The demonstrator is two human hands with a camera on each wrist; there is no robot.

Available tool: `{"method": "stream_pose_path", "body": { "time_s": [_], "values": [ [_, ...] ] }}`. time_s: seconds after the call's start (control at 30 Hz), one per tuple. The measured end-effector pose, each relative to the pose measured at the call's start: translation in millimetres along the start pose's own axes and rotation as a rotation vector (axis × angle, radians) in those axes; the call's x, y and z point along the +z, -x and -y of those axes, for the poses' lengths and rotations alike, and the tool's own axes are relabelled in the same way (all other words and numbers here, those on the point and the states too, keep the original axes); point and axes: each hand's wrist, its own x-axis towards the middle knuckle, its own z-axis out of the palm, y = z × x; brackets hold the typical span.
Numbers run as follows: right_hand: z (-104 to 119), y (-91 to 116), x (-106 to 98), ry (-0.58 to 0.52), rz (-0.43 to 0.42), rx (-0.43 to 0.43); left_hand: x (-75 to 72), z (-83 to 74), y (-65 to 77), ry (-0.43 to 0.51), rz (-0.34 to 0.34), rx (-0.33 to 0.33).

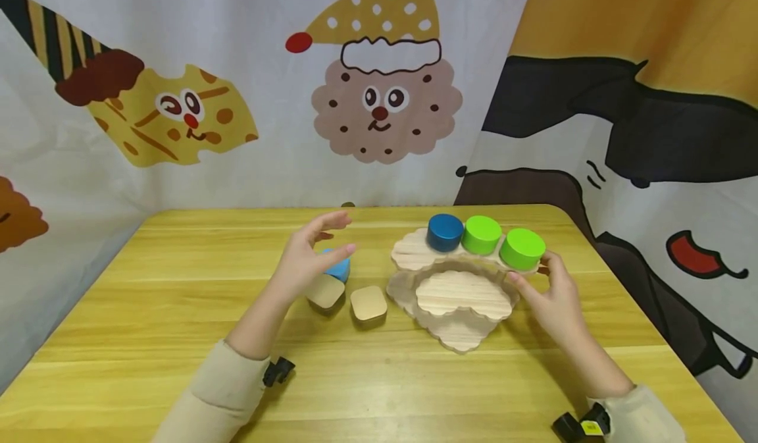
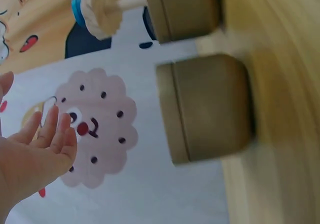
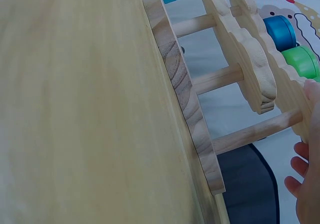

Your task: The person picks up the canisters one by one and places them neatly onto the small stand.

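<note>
My left hand (image 1: 301, 253) is raised with fingers loosely extended, thumb apart and nothing in its grasp. In the head view it overlaps a light blue block (image 1: 339, 269) and hovers by a tan rounded block (image 1: 326, 293). A second tan block (image 1: 368, 303) sits just right of that one. My right hand (image 1: 558, 298) grips the right end of the top shelf of a tiered wooden stand (image 1: 410, 251), thumb at the front edge. On that shelf stand a dark blue cylinder (image 1: 445, 233) and two green cylinders, the nearer one (image 1: 522, 249) beside the fingers.
The stand's scalloped middle tier (image 1: 462, 295) and its base (image 1: 462, 332) lie below the top shelf, joined by wooden dowels (image 3: 220, 79). The wooden table (image 1: 379, 390) ends before a cartoon-printed curtain (image 1: 237, 28). Black cameras, including one on the left wrist (image 1: 278, 371), sit at both cuffs.
</note>
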Motion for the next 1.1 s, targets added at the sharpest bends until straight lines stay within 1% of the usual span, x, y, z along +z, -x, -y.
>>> {"method": "stream_pose_path", "body": {
  "time_s": [0.13, 0.23, 0.4, 0.5, 0.7, 0.8, 0.93, 1.1],
  "values": [
    [0, 0, 0, 0.0, -0.001, -0.002, -9.9, 8.3, 4.0, 0.008, 0.016, -0.018],
    [1, 0, 0, 0.004, 0.001, -0.002, -17.4, 17.8, 6.1, 0.015, 0.037, -0.038],
    [1, -1, 0, 0.006, -0.001, -0.01, -31.3, 34.1, 6.7, 0.053, 0.068, -0.099],
    [0, -1, 1, 0.009, -0.004, -0.016, -39.6, 43.2, 6.0, 0.097, 0.091, -0.139],
    [1, -2, 1, 0.003, -0.004, -0.02, -53.7, 68.0, 6.4, 0.149, 0.166, -0.205],
    [0, -1, 1, 0.001, -0.006, -0.02, -57.8, 77.9, 7.2, 0.135, 0.212, -0.24],
    [0, -1, 1, -0.003, -0.006, -0.017, -60.2, 88.8, 8.4, 0.104, 0.278, -0.262],
    [-1, 0, 1, 0.011, -0.013, -0.022, -59.6, 100.5, 10.4, 0.126, 0.333, -0.299]
  ]
}}
